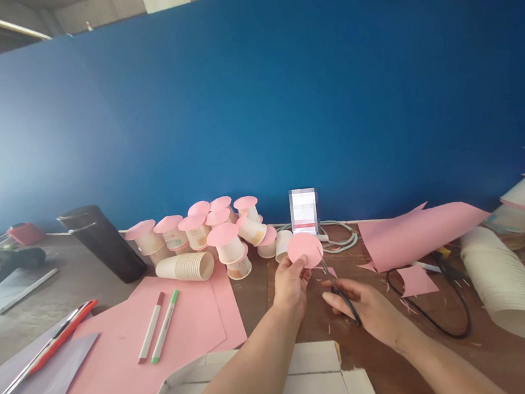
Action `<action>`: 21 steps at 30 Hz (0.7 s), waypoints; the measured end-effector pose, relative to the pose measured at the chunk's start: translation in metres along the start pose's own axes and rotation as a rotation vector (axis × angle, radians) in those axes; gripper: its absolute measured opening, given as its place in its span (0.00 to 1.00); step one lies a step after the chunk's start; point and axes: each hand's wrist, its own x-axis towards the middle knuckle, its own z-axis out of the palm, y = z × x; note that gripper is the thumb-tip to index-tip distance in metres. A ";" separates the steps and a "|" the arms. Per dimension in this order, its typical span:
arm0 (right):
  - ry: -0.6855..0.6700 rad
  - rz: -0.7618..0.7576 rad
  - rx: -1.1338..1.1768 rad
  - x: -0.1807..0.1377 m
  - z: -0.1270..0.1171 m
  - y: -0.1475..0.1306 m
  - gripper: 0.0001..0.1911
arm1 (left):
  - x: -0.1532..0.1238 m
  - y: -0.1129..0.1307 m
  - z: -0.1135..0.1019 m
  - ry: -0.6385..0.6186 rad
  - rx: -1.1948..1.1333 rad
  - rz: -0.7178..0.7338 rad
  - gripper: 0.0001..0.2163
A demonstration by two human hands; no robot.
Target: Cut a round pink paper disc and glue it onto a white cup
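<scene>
My left hand (292,284) pinches a round pink paper disc (305,250) by its lower edge, thumb on top. In my right hand (353,300) is a pair of scissors (344,297) with dark handles; the blades reach up to the right edge of the disc. Whether the blades are parted I cannot make out. Behind the disc, a phone (304,211) with a lit, blurred screen leans near the wall. Just left of my hands, several paper cups stand in stacked pairs with pink paper discs (223,234) on and between them.
Pink sheets (119,347) lie at left under two markers (166,324) and a red cutter (64,334). A black tumbler (104,243) stands behind. At right are a curled pink sheet (414,232), paper scraps (417,281), a black cable and a long cup stack (507,285). White cardboard (327,389) lies in front.
</scene>
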 end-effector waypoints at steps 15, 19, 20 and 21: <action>-0.048 0.008 -0.031 0.000 0.007 0.003 0.26 | -0.003 -0.002 0.002 -0.035 0.006 0.004 0.14; -0.061 0.005 -0.036 0.000 0.008 0.008 0.25 | -0.003 -0.001 0.002 -0.034 -0.003 0.006 0.15; -0.063 -0.001 -0.043 0.001 0.008 0.008 0.25 | -0.003 -0.001 0.002 -0.035 -0.004 0.005 0.15; -0.060 -0.006 -0.048 0.001 0.008 0.008 0.25 | -0.003 -0.001 0.002 -0.034 -0.004 0.003 0.15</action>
